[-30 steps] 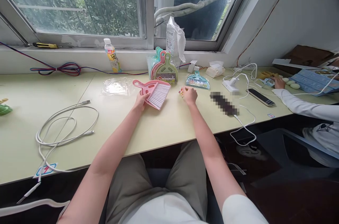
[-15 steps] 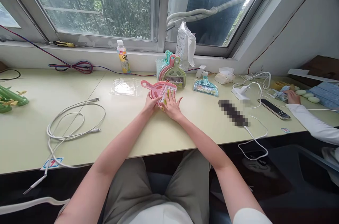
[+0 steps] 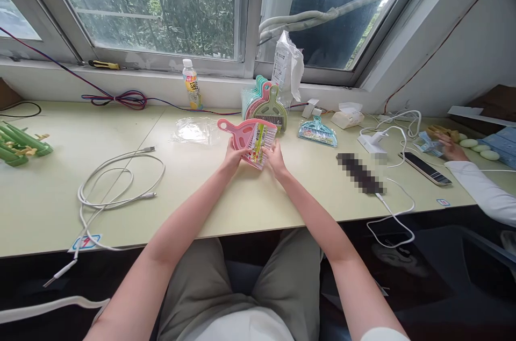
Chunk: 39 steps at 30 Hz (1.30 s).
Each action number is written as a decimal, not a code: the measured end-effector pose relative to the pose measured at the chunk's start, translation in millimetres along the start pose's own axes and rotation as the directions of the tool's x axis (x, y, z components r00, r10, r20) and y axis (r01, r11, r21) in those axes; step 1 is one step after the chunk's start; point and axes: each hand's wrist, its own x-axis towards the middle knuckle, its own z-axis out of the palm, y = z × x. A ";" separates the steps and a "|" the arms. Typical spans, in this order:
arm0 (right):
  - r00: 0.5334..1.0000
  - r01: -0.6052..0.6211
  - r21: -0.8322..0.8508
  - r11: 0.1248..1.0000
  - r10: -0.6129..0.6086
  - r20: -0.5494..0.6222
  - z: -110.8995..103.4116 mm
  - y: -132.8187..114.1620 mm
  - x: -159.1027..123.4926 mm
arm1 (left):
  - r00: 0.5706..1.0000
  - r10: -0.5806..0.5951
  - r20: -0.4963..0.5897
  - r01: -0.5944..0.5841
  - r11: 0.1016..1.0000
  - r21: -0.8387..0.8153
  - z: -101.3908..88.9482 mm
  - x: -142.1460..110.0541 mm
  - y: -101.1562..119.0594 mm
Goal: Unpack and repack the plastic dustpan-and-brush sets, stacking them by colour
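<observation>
Held above the table is a pink dustpan [image 3: 242, 138] with a white-bristled brush [image 3: 271, 134] set in it and a yellow-green printed label card [image 3: 258, 143] across the front. My left hand [image 3: 235, 157] grips its lower left edge, thumb on the front. On the right side, my right hand [image 3: 276, 159] closes on the edge by the bristles and card. The dustpan's handle points to the upper left. Just behind stand several bagged dustpan sets, a green one [image 3: 278, 109] in front. A clear plastic wrapper [image 3: 195, 130] lies to the left.
A blue bagged dustpan set [image 3: 317, 132], a tissue pack [image 3: 347, 115] and a phone [image 3: 426, 168] lie to the right, near a co-worker's hand [image 3: 452, 148]. A bottle [image 3: 192, 85] stands by the window. A white cable [image 3: 121, 166] coils at left.
My right hand has moved from lying spread over the front to gripping the right edge, uncovering the label card. The dustpan has tilted up slightly. The view has shifted a little.
</observation>
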 end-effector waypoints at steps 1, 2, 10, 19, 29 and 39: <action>0.996 -0.059 0.150 0.987 0.049 0.069 -1.5 0.9 1.0 | 1.000 0.005 0.014 -0.005 1.000 -0.004 -0.7 0.6 0.8; 0.988 -0.127 0.293 0.948 0.094 0.123 -2.9 1.9 1.8 | 1.000 0.009 0.026 -0.009 1.000 -0.008 -1.3 1.3 1.5; 0.966 -0.257 0.718 0.647 0.161 0.201 -5.0 10.4 8.2 | 0.997 0.037 0.064 -0.038 0.999 0.005 -2.2 2.9 6.8; 0.975 -0.219 0.784 0.581 0.168 0.149 -9.6 13.3 9.5 | 0.995 -0.005 -0.096 0.054 0.858 0.512 -41.8 29.3 29.8; 0.968 -0.249 0.754 0.608 0.173 0.181 -3.7 19.0 10.0 | 0.892 0.372 -0.258 0.242 0.089 0.966 -104.9 31.5 36.7; 0.977 -0.211 0.776 0.594 0.099 0.191 -3.6 15.3 5.3 | 0.638 0.707 -0.306 -0.111 0.478 0.872 -74.4 27.9 49.9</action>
